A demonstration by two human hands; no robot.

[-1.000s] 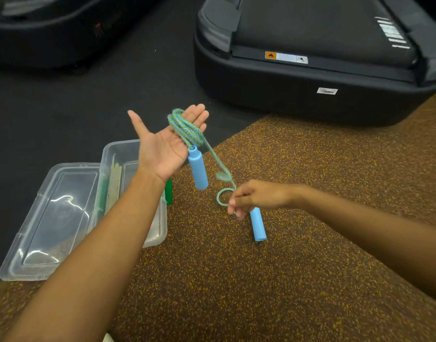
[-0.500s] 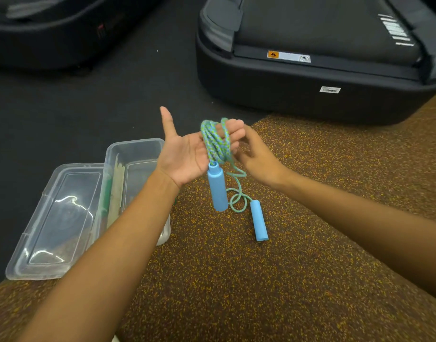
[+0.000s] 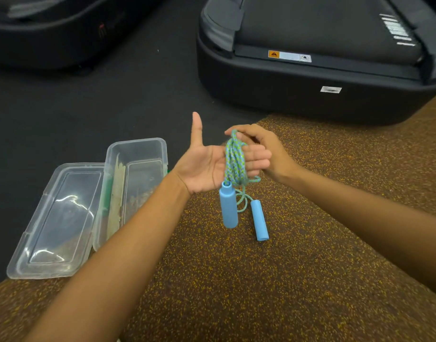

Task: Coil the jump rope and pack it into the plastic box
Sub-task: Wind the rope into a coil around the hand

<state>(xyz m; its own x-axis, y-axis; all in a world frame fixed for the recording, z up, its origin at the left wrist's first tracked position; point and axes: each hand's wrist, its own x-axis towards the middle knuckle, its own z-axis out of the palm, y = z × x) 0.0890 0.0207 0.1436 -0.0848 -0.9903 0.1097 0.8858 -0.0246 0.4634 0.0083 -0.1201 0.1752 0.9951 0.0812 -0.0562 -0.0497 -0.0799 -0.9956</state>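
The green-and-blue jump rope (image 3: pixel 233 159) is wound in several loops around the fingers of my left hand (image 3: pixel 207 166), palm up, thumb raised. One blue handle (image 3: pixel 228 208) hangs below that hand. The second blue handle (image 3: pixel 259 220) lies on the speckled floor, joined by a short slack loop. My right hand (image 3: pixel 263 149) pinches the rope at the top of the coil. The clear plastic box (image 3: pixel 160 146) stands open on the floor to the left, its lid (image 3: pixel 56 218) beside it.
A black treadmill base (image 3: pixel 310 95) stands behind the hands, and another dark machine (image 3: pixel 51 33) sits at the far left. The box holds pale sticks (image 3: pixel 116 193) and something green. Black floor lies to the left, brown speckled mat under the hands.
My right hand rose from the floor near the lying handle to the top of the coil, laying another loop over my left fingers. The slack between the handles has shortened.
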